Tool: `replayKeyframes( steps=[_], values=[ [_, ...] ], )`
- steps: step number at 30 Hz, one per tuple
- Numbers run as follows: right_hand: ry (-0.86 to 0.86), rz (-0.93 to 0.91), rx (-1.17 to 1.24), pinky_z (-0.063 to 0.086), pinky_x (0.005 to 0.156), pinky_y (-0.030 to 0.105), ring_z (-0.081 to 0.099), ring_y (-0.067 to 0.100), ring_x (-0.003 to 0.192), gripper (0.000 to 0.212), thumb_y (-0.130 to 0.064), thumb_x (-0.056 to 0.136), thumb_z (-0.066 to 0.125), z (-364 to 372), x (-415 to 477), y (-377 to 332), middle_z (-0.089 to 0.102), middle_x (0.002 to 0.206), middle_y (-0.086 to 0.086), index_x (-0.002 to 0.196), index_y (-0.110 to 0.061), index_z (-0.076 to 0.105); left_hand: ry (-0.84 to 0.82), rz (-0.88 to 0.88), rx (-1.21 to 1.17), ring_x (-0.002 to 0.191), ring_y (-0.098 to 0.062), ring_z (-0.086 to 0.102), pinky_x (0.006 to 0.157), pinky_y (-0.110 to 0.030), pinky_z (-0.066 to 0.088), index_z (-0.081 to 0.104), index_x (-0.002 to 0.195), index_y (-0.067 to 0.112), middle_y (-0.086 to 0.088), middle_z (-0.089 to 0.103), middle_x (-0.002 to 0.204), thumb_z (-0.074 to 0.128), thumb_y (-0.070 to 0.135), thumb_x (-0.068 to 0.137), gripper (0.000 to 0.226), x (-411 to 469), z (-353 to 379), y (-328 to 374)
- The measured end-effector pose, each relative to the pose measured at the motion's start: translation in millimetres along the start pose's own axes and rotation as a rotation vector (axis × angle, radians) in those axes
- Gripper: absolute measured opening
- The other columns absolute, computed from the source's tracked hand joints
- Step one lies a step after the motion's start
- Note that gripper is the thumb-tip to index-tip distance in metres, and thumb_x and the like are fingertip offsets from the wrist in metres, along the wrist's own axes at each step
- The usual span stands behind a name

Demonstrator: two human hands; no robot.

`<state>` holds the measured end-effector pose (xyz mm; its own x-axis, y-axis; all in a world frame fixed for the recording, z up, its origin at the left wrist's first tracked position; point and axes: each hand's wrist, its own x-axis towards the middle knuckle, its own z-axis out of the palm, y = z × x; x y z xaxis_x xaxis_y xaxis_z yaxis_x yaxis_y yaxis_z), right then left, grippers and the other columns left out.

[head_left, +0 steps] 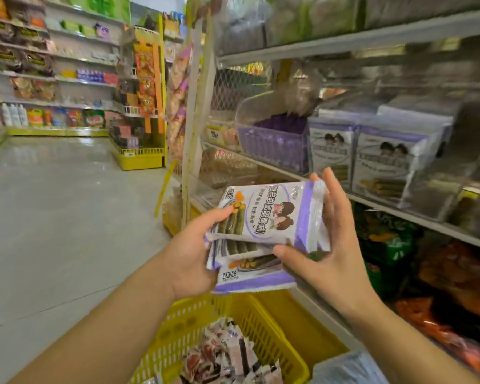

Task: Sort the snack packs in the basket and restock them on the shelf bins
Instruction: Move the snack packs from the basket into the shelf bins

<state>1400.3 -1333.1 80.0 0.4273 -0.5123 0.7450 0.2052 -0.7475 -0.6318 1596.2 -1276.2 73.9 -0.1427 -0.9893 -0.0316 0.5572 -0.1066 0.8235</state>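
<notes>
Purple-and-white film packs (266, 217), three or so in a loose stack, were held in both hands above the far rim of the yellow basket (261, 309), just out from the front edge of the shelf (399, 214). The left hand (194, 250) gripped the stack's left end, thumb on the top pack and fingers hidden beneath. The right hand (336, 245) took the right end, its fingers fairly straight behind the crimped seam and its thumb laid across the lower front edge. The packs looked light and thin, each probably holding a stiff little tray of rolls inside soft, glossy wrapping, so the stack would likely slide apart if only one end were pinched; the lower ones were already fanned out of line. The contents seemed brittle, so a flat, gentle squeeze across the broad faces would suit better than a hard pinch, and the crimped seams gave a safe place to catch hold. Larger bags (380, 162) with the same print stood upright on the shelf, and a clear bin (272, 151) holding purple packs sat near its left end, either a likely home. More packs of another kind (227, 353) lay heaped in the basket.
</notes>
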Motion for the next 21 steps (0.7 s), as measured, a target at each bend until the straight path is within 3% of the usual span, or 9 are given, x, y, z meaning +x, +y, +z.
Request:
replayKeyframes(
  steps=[3,5,8,12,14,15,16,19,21],
  values=[
    [0.123,-0.103,-0.112,0.036,0.111,0.044,0.028,0.008,0.142,0.086,-0.033,0.072,0.079,-20,3,-30,0.03,0.151,-0.018,0.139,-0.054,0.029,-0.086,-0.017,0.063,0.094,-0.032,0.068,0.089,-0.042,0.054,0.065,0.123,0.007,-0.019,0.068,0.112,0.061,0.039,0.078,0.056,6,41,15],
    [0.146,-0.178,-0.227,0.031,0.114,0.034,0.027,0.007,0.141,0.082,-0.031,0.073,0.079,-36,7,-49,0.032,0.148,-0.02,0.14,-0.042,0.033,-0.132,-0.038,0.136,0.084,-0.027,0.071,0.072,-0.033,0.058,0.074,0.106,0.008,-0.015,0.073,0.099,0.057,0.04,0.078,0.046,11,68,23],
    [0.141,-0.228,-0.359,0.031,0.109,0.023,0.037,0.008,0.135,0.069,-0.03,0.073,0.077,-64,21,-83,0.044,0.138,-0.007,0.133,-0.032,0.042,-0.187,-0.048,0.296,0.087,-0.023,0.068,0.074,-0.031,0.054,0.078,0.096,0.015,-0.008,0.074,0.095,0.055,0.045,0.077,0.043,17,107,31],
    [0.083,-0.282,-0.542,0.037,0.086,0.012,0.05,0.001,0.098,0.045,-0.036,0.073,0.077,-98,43,-127,0.05,0.105,-0.006,0.111,-0.031,0.054,-0.111,0.038,0.46,0.082,-0.014,0.072,0.062,-0.02,0.056,0.078,0.097,0.026,-0.005,0.074,0.101,0.049,0.051,0.085,0.04,24,148,40],
    [0.121,-0.3,-0.635,0.036,0.085,0.009,0.051,0.001,0.098,0.044,-0.039,0.071,0.079,-113,57,-143,0.052,0.105,-0.002,0.107,-0.029,0.057,-0.03,0.1,0.563,0.102,-0.016,0.067,0.081,-0.024,0.053,0.07,0.116,0.025,-0.005,0.068,0.119,0.053,0.063,0.077,0.057,27,162,46],
    [0.156,-0.306,-0.675,0.036,0.084,0.007,0.051,0.001,0.098,0.044,-0.039,0.07,0.08,-120,64,-150,0.052,0.107,0.001,0.106,-0.028,0.058,0.04,0.142,0.627,0.119,-0.018,0.056,0.096,-0.029,0.044,0.063,0.125,0.027,-0.003,0.057,0.135,0.053,0.067,0.075,0.065,29,165,49],
    [0.195,-0.314,-0.722,0.036,0.083,0.005,0.05,0.0,0.097,0.043,-0.037,0.07,0.08,-127,72,-155,0.051,0.108,0.001,0.105,-0.028,0.058,0.101,0.229,0.685,0.128,-0.016,0.046,0.101,-0.032,0.035,0.057,0.13,0.029,0.002,0.046,0.144,0.052,0.067,0.08,0.064,32,165,50],
    [0.271,-0.366,-0.943,0.039,0.077,0.005,0.045,0.004,0.088,0.043,-0.026,0.07,0.083,-146,95,-164,0.044,0.111,0.0,0.105,-0.026,0.059,0.208,0.442,0.725,0.096,0.004,0.047,0.086,-0.027,0.032,0.06,0.109,0.04,0.018,0.051,0.122,0.05,0.053,0.092,0.023,40,161,57],
    [0.279,-0.379,-1.103,0.047,0.077,0.018,0.045,0.01,0.095,0.045,-0.023,0.071,0.084,-154,106,-162,0.044,0.117,0.005,0.109,-0.021,0.06,0.223,0.498,0.714,0.082,0.012,0.045,0.071,-0.021,0.036,0.058,0.093,0.046,0.027,0.051,0.105,0.052,0.049,0.093,0.006,44,157,61]
  ],
)
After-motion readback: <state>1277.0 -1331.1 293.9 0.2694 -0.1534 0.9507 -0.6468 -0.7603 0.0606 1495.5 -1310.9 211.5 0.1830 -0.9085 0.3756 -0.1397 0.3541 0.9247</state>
